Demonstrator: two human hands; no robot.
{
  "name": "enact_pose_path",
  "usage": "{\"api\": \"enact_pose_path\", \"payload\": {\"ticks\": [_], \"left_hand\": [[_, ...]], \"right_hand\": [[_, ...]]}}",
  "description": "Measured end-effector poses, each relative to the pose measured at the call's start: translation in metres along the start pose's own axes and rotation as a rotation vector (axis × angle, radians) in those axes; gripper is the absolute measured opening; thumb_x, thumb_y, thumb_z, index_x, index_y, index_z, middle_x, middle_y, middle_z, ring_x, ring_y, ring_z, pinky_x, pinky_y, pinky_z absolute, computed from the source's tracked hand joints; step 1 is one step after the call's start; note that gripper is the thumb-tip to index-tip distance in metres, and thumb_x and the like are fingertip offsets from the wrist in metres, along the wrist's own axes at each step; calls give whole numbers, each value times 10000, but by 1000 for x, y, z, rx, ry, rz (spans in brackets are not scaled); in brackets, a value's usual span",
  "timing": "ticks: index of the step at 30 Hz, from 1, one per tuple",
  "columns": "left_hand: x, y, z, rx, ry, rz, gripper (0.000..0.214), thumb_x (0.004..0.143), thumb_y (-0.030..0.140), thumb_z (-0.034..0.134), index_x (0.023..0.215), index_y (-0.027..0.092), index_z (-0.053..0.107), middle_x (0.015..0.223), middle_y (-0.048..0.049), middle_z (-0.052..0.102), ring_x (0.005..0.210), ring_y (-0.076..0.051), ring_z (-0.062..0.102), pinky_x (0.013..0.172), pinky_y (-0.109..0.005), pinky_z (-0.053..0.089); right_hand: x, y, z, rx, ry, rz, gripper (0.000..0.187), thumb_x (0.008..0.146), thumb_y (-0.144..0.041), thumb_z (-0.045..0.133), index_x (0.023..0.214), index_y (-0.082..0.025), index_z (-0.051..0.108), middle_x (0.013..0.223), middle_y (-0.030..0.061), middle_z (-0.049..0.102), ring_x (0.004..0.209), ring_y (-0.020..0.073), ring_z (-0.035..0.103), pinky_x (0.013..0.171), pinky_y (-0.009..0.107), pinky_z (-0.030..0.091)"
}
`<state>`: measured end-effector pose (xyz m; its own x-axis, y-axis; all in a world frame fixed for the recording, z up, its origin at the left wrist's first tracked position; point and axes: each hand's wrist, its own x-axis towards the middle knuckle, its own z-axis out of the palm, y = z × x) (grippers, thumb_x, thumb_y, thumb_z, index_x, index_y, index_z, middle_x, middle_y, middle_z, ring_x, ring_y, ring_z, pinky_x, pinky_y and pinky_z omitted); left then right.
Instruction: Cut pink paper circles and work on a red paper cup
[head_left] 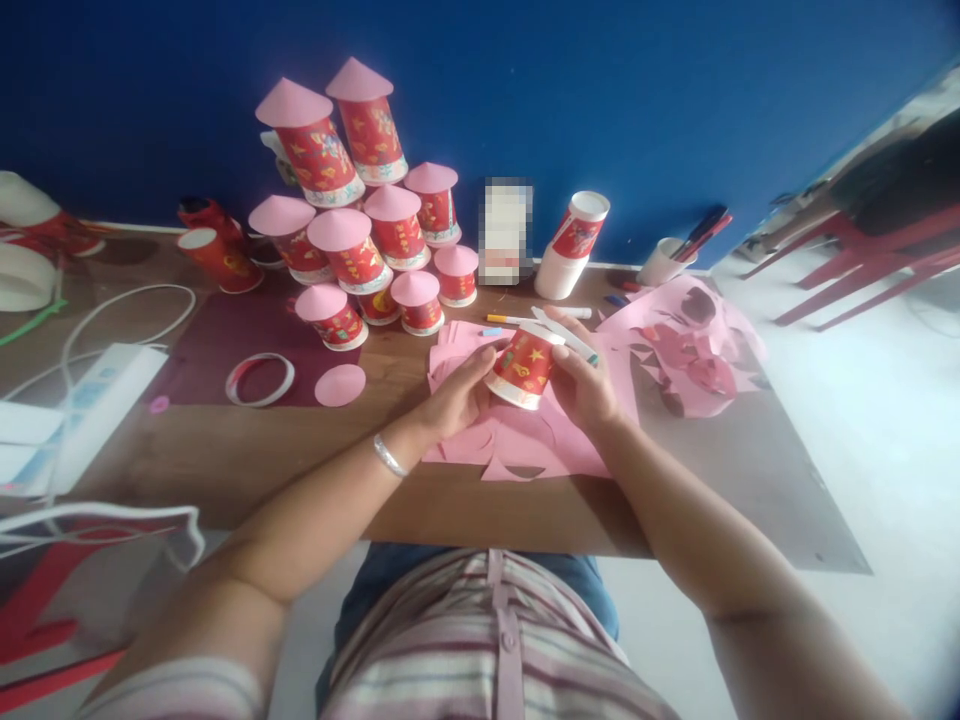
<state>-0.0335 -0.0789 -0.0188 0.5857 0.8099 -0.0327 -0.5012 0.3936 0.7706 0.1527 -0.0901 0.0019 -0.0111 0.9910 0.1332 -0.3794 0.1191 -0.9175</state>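
A red paper cup [523,370] with gold star patterns is held upside down between my hands, its white patterned rim toward me. My left hand [461,392] grips the cup's left side, a silver bracelet on that wrist. My right hand [589,385] closes on the right side and also has a white marker [564,334] with a teal end between its fingers. Below the cup lie cut pink paper sheets [559,440]. Behind and to the left stand several stacked red cups with pink cone tops [349,250].
A tape roll [260,380] and a pink paper disc [340,385] lie at left. Stacked cups [574,245], a pen cup [660,262] and pink scraps [694,345] are at the back right. White cables [67,350] run along the left. A red stool [862,250] stands beyond the table.
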Motion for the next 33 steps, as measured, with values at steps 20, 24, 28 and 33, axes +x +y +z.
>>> {"api": "enact_pose_path", "payload": {"ticks": [20,24,28,33], "left_hand": [[6,1,-7,-149,171,4,349,901,451,789,1121,184,749,1075,-60,802,1056,-236,756,948,-386,606],[5,0,0,-28,153,70,450,791,526,875,1036,169,748,947,-53,766,913,-222,733,801,-350,612],[3,2,2,23,202,77,417,755,488,913,940,177,707,846,-15,703,815,-170,692,733,-309,602],[2,-1,1,50,239,102,427,781,474,898,1033,197,690,955,-18,712,927,-187,694,855,-363,610]], "right_hand": [[-34,-26,3,-438,80,-314,295,964,-574,703,1011,-308,821,819,16,697,697,181,650,688,383,554],[-43,-23,8,-306,4,-192,178,945,-406,779,844,-267,731,681,-16,652,582,152,599,575,337,489],[-45,-15,9,-165,-28,-97,159,944,-405,772,947,-271,686,631,-47,624,528,145,577,532,320,470],[-53,-8,5,-338,-41,-126,131,980,-394,711,979,-267,678,702,-19,689,639,173,654,630,351,529]]}}
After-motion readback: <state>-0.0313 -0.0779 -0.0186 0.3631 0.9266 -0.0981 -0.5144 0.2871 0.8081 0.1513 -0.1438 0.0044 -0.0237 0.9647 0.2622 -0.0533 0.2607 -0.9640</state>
